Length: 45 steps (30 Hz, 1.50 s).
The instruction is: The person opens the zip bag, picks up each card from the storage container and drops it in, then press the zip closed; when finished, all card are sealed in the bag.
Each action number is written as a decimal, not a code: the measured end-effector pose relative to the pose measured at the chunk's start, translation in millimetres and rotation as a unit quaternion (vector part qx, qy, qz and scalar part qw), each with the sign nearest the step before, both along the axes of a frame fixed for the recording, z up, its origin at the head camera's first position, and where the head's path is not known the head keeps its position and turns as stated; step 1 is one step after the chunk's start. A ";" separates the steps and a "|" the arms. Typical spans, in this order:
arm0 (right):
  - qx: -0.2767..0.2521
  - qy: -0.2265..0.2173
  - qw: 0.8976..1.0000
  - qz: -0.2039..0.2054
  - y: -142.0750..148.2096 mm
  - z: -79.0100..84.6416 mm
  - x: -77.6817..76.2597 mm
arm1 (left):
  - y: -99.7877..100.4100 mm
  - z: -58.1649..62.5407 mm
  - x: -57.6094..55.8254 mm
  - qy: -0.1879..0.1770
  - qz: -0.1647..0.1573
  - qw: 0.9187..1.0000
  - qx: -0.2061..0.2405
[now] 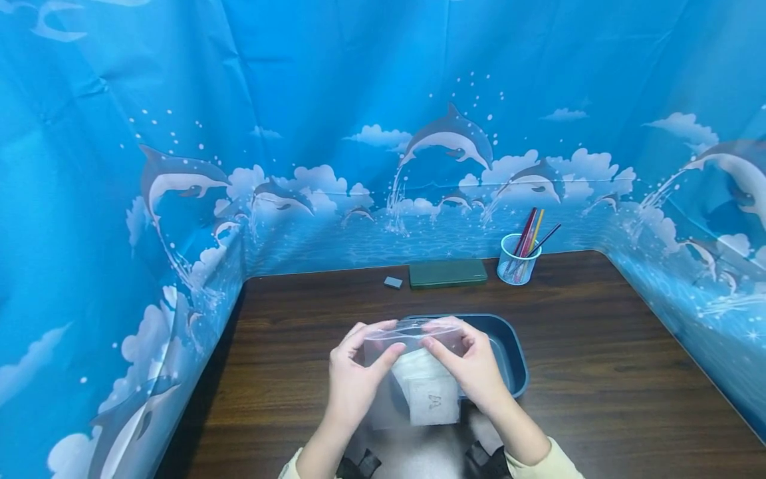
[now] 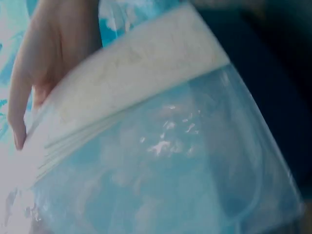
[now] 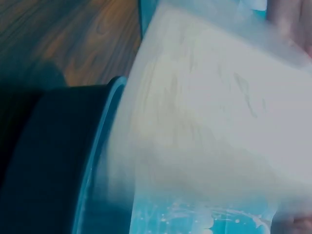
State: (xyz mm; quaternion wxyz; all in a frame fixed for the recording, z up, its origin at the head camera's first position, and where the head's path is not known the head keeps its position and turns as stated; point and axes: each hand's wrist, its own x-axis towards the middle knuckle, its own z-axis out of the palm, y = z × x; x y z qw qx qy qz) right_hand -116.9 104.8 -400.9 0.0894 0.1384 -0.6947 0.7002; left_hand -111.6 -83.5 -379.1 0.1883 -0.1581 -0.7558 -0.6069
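Observation:
A clear zip bag point(image 1: 383, 409) hangs between the two hands, with a stack of white paper pieces point(image 1: 432, 402) inside it. A dark handwritten mark shows on the front piece. My left hand point(image 1: 353, 376) pinches the bag's top edge between thumb and fingers on one side. On the other side, my right hand point(image 1: 479, 372) pinches the same edge. Behind and below the bag stands a dark blue open tray point(image 1: 519, 362), partly hidden by the bag and the right hand. The left wrist view shows the paper edges point(image 2: 92, 131) fanned; in the right wrist view the white stack point(image 3: 195, 97) is blurred.
At the table's back edge lie a dark green case point(image 1: 449, 273) and a small grey block point(image 1: 393, 283). A light blue mesh cup point(image 1: 518, 273) with several pencils point(image 1: 526, 233) stands to their right. A blue dolphin-print curtain point(image 1: 335, 86) encloses the brown wooden table point(image 1: 604, 372).

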 end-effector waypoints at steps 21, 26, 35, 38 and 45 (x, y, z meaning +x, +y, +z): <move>-0.008 -0.056 0.994 -0.089 -16.1 24.7 15.4 | 21.3 16.6 8.7 -0.082 -0.027 0.994 0.068; 0.003 -0.043 0.995 -0.085 -16.1 32.9 18.1 | 21.2 13.2 8.3 -0.057 -0.036 0.995 0.070; -0.010 -0.004 0.998 -0.068 -14.9 30.3 17.6 | 23.2 -12.7 0.9 -0.013 -0.029 0.998 0.052; -0.012 -0.002 0.998 -0.069 -16.0 29.0 18.3 | 23.4 -14.3 0.5 0.004 -0.030 0.998 0.048; -0.029 -0.002 0.998 -0.059 -17.0 29.1 18.8 | 23.7 2.1 9.0 0.042 0.007 0.998 0.047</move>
